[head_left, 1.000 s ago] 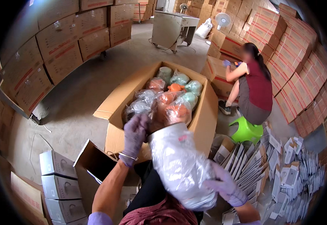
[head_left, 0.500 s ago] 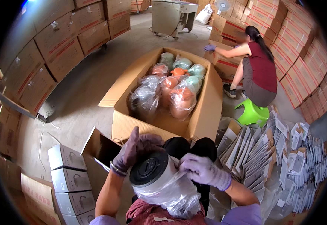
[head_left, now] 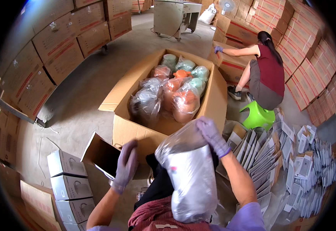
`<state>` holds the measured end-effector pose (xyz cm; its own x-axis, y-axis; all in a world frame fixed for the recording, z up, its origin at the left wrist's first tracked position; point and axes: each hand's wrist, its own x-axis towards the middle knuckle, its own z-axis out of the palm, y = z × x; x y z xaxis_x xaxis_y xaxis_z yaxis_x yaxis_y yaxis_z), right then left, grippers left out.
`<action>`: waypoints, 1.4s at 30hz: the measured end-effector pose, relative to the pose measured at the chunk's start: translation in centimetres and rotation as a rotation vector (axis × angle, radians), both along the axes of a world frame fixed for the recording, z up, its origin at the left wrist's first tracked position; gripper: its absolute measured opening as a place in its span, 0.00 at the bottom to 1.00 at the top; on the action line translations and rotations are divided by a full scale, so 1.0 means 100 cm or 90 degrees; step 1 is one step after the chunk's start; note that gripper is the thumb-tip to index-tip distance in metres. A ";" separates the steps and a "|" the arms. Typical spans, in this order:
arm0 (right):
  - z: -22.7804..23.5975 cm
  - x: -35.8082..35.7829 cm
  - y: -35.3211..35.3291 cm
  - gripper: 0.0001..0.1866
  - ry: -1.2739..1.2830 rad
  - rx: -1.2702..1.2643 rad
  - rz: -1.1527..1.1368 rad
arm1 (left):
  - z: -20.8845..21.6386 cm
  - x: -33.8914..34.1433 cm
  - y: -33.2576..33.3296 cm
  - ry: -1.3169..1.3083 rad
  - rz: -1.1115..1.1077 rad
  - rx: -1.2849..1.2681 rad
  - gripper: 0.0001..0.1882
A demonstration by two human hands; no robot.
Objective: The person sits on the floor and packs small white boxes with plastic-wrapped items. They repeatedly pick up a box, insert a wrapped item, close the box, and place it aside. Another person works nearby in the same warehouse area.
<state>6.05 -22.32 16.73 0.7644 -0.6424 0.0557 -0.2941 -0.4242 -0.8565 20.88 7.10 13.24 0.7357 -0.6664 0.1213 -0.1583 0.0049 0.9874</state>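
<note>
A white kettle (head_left: 193, 173) in a clear plastic bag lies across my lap, its black base now hidden. My right hand (head_left: 213, 134), in a pale purple glove, pinches the loose end of the plastic bag (head_left: 181, 140) and holds it up toward the large carton. My left hand (head_left: 126, 165), gloved alike, is off the kettle with its fingers stretched and slightly blurred, holding nothing. It is beside a small open box (head_left: 102, 156), whose dark inside faces me.
Ahead stands a large open carton (head_left: 122, 129) with several bagged orange, green and grey kettles (head_left: 185, 102). Small grey boxes (head_left: 71, 188) are stacked at left, flattened boxes (head_left: 256, 154) at right. A co-worker (head_left: 270, 69) crouches by a green stool (head_left: 258, 115), one gloved hand on a carton.
The kettle has turned so its black base no longer shows. My left hand has let go and moved down-left; my right hand has moved up with the bag's end.
</note>
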 end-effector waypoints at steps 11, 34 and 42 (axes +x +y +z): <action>-0.162 -0.055 -0.103 0.10 0.077 -0.004 0.087 | 0.053 -0.136 0.009 -0.927 -0.278 -0.229 0.23; -0.014 0.024 0.057 0.16 -0.332 0.833 0.064 | 0.059 0.012 0.053 0.061 -0.058 -0.194 0.11; 0.031 0.079 0.114 0.12 -0.308 0.602 0.136 | 0.078 0.079 0.150 0.400 -0.039 -0.184 0.19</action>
<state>13.99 -10.89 19.84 0.8957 -0.4396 -0.0662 0.1650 0.4670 -0.8687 28.81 22.08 21.07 0.6871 -0.7138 -0.1359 0.4516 0.2730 0.8495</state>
